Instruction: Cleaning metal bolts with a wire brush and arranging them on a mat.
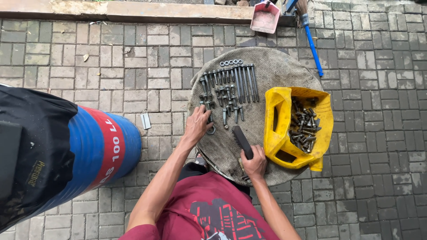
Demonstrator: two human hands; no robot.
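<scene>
The right hand (255, 163) is closing around the near end of a dark wire brush (243, 141), fingers wrapped over the handle, so the lower end of the handle is hidden inside the fist; the brush is slanting up and away from that grip toward the rows of bolts. The left hand (198, 124) is resting with fingers curled at the near left corner of the laid-out bolts (229, 86); whether it is pinching a bolt or only touching one is hard to make out, because the fingertips are covering that spot. A small ring-shaped piece (211, 130) is lying just beside the left fingers, on the side toward the brush. Both hands are working on a round cloth-covered surface (275, 66). Beyond the right hand's grip, to its outer side, a yellow cut-open jug (275, 129) is holding a heap of loose bolts, too tangled to count. Out past the left arm, a blue drum (104, 149) is lying on the paving, partly covered by black cloth and cut off at the frame edge.
</scene>
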